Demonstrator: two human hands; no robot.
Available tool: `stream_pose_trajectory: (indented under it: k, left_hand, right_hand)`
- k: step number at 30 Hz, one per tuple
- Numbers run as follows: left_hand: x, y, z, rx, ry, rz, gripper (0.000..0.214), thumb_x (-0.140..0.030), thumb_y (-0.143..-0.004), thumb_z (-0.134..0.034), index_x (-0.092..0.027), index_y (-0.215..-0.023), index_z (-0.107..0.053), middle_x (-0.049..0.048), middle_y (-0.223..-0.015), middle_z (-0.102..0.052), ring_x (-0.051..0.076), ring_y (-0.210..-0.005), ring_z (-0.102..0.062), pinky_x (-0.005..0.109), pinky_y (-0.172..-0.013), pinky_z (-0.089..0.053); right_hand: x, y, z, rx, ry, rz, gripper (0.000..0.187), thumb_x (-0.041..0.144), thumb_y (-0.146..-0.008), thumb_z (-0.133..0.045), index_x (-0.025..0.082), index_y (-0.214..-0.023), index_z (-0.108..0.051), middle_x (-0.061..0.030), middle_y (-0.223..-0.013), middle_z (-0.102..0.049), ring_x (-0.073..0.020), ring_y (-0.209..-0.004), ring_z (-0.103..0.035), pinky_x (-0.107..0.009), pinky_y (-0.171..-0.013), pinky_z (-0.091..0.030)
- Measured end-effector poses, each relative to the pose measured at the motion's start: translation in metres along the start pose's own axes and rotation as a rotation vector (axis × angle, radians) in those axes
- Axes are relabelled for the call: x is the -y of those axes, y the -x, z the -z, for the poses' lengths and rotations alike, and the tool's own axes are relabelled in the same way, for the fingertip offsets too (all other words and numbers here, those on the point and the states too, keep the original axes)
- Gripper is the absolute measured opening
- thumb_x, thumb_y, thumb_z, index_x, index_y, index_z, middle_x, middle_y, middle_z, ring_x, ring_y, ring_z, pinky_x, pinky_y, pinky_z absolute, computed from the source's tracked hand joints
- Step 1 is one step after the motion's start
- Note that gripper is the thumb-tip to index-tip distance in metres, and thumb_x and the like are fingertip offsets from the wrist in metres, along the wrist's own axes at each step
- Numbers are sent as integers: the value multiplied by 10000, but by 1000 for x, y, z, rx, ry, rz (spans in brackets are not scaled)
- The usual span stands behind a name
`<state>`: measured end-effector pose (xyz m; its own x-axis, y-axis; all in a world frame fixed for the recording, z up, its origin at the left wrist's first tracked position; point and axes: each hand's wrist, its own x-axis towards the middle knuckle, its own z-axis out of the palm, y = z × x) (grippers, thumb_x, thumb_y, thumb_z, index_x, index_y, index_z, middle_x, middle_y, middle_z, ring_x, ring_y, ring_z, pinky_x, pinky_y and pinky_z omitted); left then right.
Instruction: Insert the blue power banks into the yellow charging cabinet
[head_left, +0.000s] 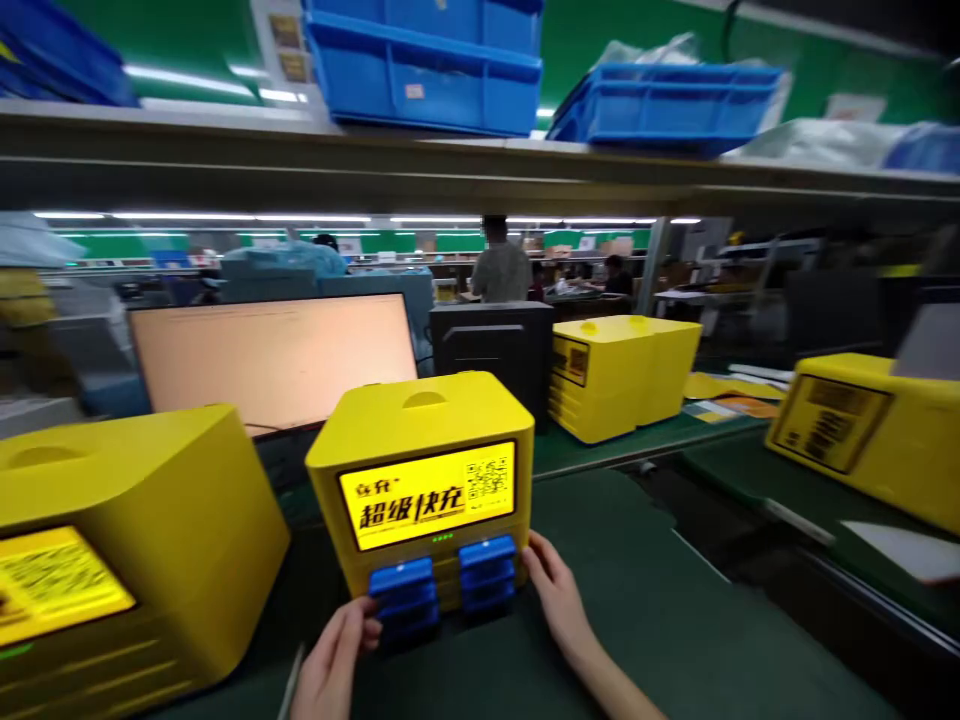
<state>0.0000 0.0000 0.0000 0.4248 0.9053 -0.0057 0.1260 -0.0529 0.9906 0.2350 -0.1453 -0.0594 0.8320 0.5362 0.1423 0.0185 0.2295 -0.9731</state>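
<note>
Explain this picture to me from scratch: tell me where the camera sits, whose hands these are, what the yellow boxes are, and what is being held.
There is no machine arm here. The single picture comes from a camera worn on a person's head, looking forward and down at their own bare hands.

In the middle, on the dark green bench, stands a yellow box with a lit screen showing characters and a square code. Blue slabs stick out of the slots below the screen. The left hand has its fingers on the left stack of slabs; the right hand rests against the box's lower right corner. Neither hand lifts anything.

More yellow boxes stand left, behind and right. A monitor sits behind, blue bins on a shelf above, and other people work far back.
</note>
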Motion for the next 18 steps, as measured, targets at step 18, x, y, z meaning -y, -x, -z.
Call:
stream_pose_trajectory:
  k: [18]
  left_hand:
    - [-19, 6, -20, 0, 96, 11, 617, -803, -568, -552, -195, -559, -448, -27, -560, -384, 136, -565, -310, 241, -527, -285]
  right_hand:
    - [-4, 1, 3, -11, 27, -1, 504, 561, -733, -602, 210, -1094, -599, -81, -1132, -640, -271, -1124, -540, -375, -971, -418]
